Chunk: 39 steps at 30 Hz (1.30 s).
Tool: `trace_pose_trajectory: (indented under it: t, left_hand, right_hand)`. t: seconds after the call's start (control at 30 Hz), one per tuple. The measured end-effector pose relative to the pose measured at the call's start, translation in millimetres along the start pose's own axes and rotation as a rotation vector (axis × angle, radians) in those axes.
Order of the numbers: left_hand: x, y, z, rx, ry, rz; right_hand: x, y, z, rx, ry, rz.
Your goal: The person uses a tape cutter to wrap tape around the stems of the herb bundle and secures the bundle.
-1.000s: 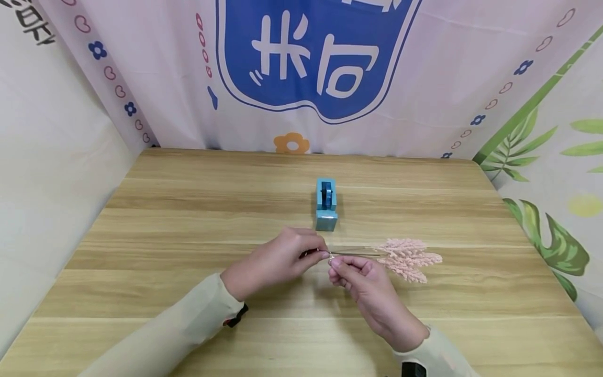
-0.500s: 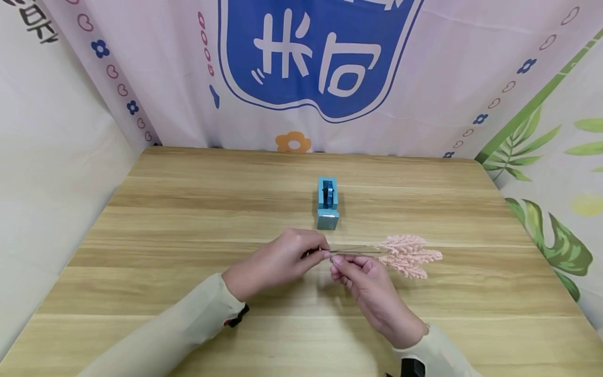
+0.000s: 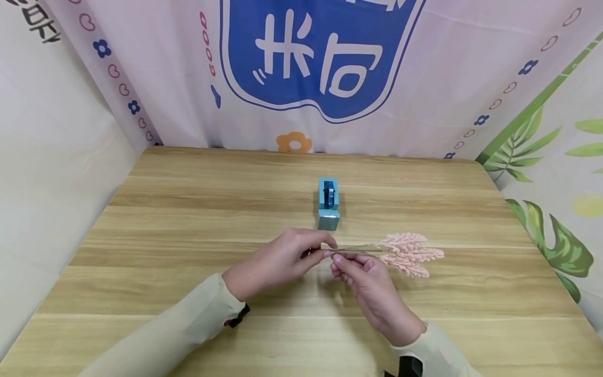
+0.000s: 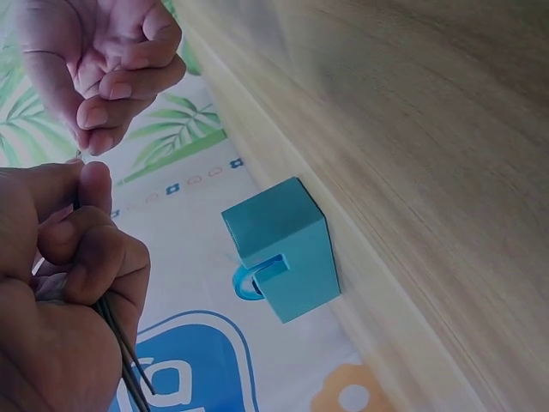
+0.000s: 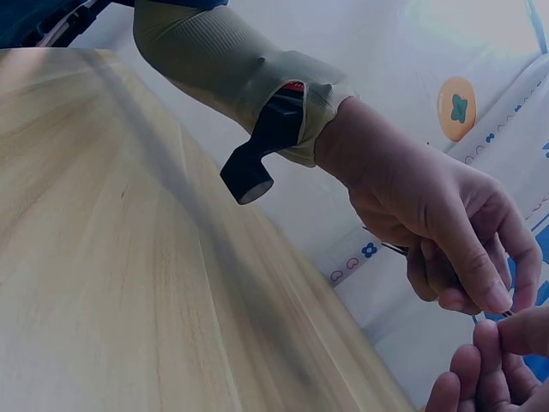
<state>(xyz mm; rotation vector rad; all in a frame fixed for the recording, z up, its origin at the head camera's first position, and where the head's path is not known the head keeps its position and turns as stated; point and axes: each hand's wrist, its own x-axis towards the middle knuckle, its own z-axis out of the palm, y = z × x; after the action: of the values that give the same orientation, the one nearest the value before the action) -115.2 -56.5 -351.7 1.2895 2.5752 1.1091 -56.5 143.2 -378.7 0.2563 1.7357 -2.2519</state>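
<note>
Several thin stems of pink artificial flowers (image 3: 411, 255) run leftward into my left hand (image 3: 282, 256), which grips them in its fingers. In the left wrist view the dark stem ends (image 4: 129, 378) come out below the left hand (image 4: 69, 275). My right hand (image 3: 369, 290) pinches thumb against forefinger right at the stems, beside the left fingertips. What it pinches is mostly hidden and looks like a small bit of clear tape. The right wrist view shows both hands meeting fingertip to fingertip. A blue tape dispenser (image 3: 328, 204) stands just beyond the hands.
The wooden table (image 3: 188, 209) reaches back to a printed cloth (image 3: 179, 78) hanging behind it. Leaf-patterned cloth (image 3: 556, 173) borders the right side, and plain white cloth (image 3: 52, 173) the left. A dark wrist strap (image 3: 237, 316) sits on the left cuff.
My left forefinger has stretched further over the stems. The right fingertips have moved up against them, and the shiny bit seen there earlier is now covered. The flower heads have shifted slightly away.
</note>
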Motion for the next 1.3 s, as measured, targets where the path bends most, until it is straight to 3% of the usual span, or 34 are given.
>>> trace_pose_trajectory:
  t: [0.57,0.73,0.93,1.1,1.3]
  left_hand:
    - [1.8,0.3,-0.5,-0.014,0.011,0.004]
    - [1.5,0.0,0.2,-0.004,0.022,0.016]
    - [-1.4,0.6,1.2,-0.028,0.028,0.000]
    - [-1.8,-0.4,2.1,-0.027,0.031,0.014]
    - [-1.0,-1.3,1.5,-0.016,0.037,0.035]
  right_hand:
    - [-0.3,2,0,-0.007,0.045,-0.021]
    - [-2.6,3,-1,-0.013,0.011,-0.030]
    - [-5.2,5,-4,-0.039,-0.030,0.021]
    - [-6.8,6,-9,-0.183,-0.170,0.032]
    - [-15.5,-2,-13,-0.492,-0.469,-0.035]
